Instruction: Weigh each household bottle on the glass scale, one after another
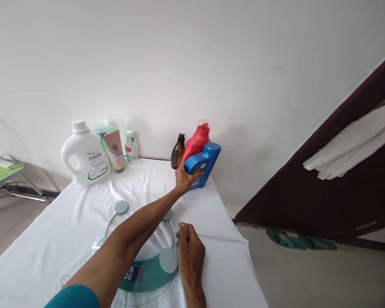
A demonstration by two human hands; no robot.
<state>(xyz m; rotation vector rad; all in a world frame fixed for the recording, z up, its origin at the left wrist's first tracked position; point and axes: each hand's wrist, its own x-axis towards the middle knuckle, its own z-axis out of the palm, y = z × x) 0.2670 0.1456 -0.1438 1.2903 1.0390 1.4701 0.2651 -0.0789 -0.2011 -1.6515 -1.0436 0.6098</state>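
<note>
- Left hand (pixel 184 177) reaches across the table and grips the blue bottle (pixel 202 164), which leans tilted at the far right of the table, against the red bottle (pixel 196 143).
- Right hand (pixel 189 252) rests on the cloth, fingers loosely curled and holding nothing, touching the right rim of the scale.
- White-clothed table (pixel 51 239) carries everything.
- Round glass scale (pixel 147 252) lies flat under the left forearm.
- White detergent jug (pixel 83 154) stands at the far left, against the wall.
- Green refill pouch (pixel 111 143) stands just beside the jug.
- Dark pump bottle (pixel 177 152) stands left of the red bottle.
- Small clear bottle (pixel 131 146) stands beside the pouch.
</note>
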